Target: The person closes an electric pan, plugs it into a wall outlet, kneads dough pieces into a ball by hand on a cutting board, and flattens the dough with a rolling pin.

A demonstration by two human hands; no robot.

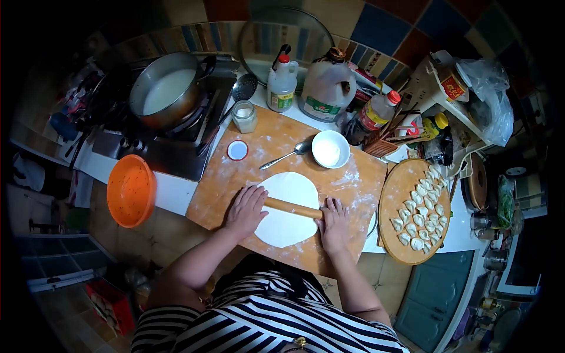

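Observation:
A round sheet of white dough (286, 226) lies flat on a floured wooden board (229, 173). Across it rests a wooden rolling pin (292, 208), tilted slightly down to the right. My left hand (248, 210) is on the pin's left end, over the dough's left edge, its fingers fairly straight and together. My right hand (334, 222) is on the right end, just beyond the dough's right edge, fingers bent over the pin. Behind the dough are a metal spoon (285, 156) and a white bowl (331, 149) with white powder in it.
A round board (393, 203) with several dumplings stands at the right. An orange basin (130, 191) is at the left, a pot (163, 112) on the stove. A glass jar (244, 117), red-rimmed lid (237, 150), and bottles (282, 85) stand at the back.

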